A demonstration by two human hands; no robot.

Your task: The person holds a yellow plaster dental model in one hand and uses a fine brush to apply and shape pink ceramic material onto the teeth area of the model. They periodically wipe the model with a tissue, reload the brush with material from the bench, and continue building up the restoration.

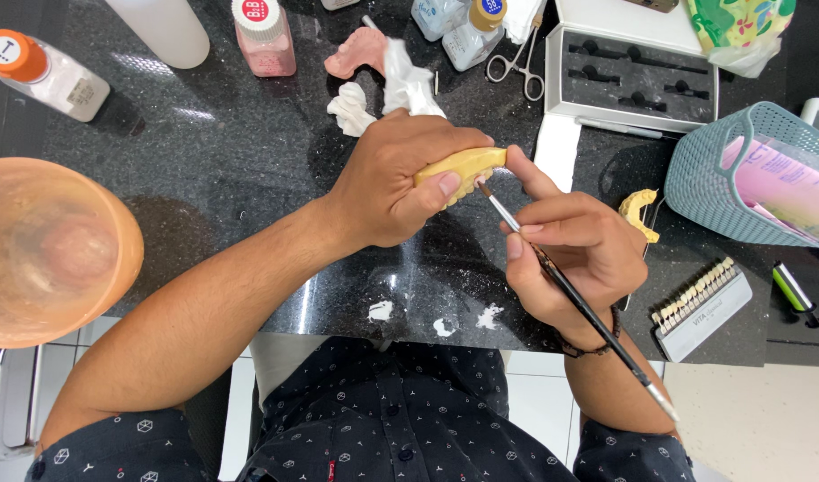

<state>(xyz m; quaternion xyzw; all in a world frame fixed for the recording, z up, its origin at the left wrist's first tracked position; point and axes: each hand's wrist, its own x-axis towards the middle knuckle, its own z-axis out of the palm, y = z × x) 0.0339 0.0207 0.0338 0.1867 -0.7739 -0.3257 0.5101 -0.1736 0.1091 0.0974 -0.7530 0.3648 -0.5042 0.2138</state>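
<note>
Labelled containers along the far bench edge
Orange-capped bottle (43,73) far left, white label; pink jar (265,36), red-white lid label; open grey-lined box (632,71) right.

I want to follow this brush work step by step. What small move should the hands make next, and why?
Probably ease the right hand forward so the brush tip meets the yellow dental cast. The tip sits right at the cast's edge, and the left hand holds the cast above the black countertop.

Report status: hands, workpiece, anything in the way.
Left hand grips yellow dental cast. Right hand holds fine brush, tip at cast. Nothing between them.
</note>
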